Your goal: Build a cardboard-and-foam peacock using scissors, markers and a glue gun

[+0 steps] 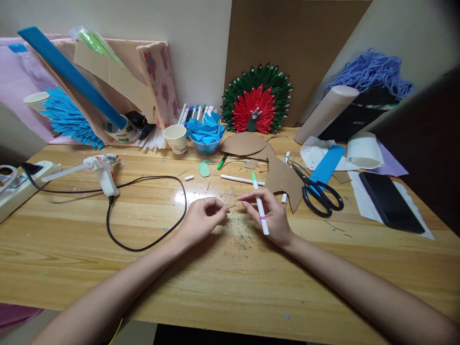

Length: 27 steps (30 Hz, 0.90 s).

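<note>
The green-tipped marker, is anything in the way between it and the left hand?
Only the right hand's own fingertips, which poke out between the green-tipped marker and the left hand. A thin dark strip shows there too, but nothing bigger.

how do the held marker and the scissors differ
The marker is held in the right hand; the scissors lie unheld. The marker is mostly white with a green end; the scissors have black handles. The marker is slim and straight; the scissors have two finger loops.
</note>
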Each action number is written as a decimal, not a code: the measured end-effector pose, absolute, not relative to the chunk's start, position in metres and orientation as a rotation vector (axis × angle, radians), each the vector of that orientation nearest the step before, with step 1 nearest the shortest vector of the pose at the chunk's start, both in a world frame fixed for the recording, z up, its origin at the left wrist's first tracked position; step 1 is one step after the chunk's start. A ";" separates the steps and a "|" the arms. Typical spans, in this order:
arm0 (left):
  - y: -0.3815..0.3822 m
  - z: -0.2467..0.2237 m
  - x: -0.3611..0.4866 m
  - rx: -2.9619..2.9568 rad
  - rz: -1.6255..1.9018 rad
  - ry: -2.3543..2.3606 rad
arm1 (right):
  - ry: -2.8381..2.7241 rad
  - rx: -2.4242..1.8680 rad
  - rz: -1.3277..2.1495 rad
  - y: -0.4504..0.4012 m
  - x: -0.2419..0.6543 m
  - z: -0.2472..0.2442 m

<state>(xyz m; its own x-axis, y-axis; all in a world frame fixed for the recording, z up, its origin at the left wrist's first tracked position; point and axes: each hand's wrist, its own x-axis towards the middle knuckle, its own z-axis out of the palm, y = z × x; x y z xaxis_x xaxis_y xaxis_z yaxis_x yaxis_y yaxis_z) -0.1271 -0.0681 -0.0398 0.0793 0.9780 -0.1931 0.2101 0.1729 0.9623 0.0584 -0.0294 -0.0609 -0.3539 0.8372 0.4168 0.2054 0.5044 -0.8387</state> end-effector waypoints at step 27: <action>0.010 0.021 -0.090 1.760 0.727 1.317 | -2.011 -1.972 0.316 0.038 0.210 -0.048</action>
